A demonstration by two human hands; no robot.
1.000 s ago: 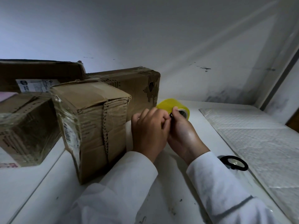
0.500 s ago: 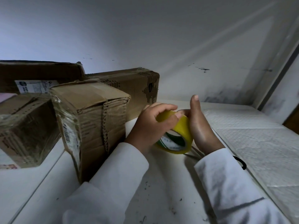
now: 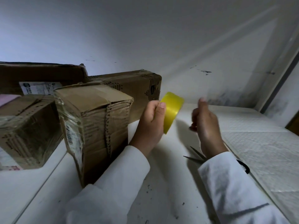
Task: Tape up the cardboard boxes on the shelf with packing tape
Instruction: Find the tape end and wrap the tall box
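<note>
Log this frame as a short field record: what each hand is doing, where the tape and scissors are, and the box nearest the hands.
left hand: grips the yellow tape roll, raised off the shelf
right hand: blurred, fingers curled, thumb up, apart from the roll; any tape end in it cannot be told
scissors: on the white shelf, partly hidden under the right wrist
nearest box: upright, left of the left hand, top flaps already taped
other boxes: three behind and to its left
</note>
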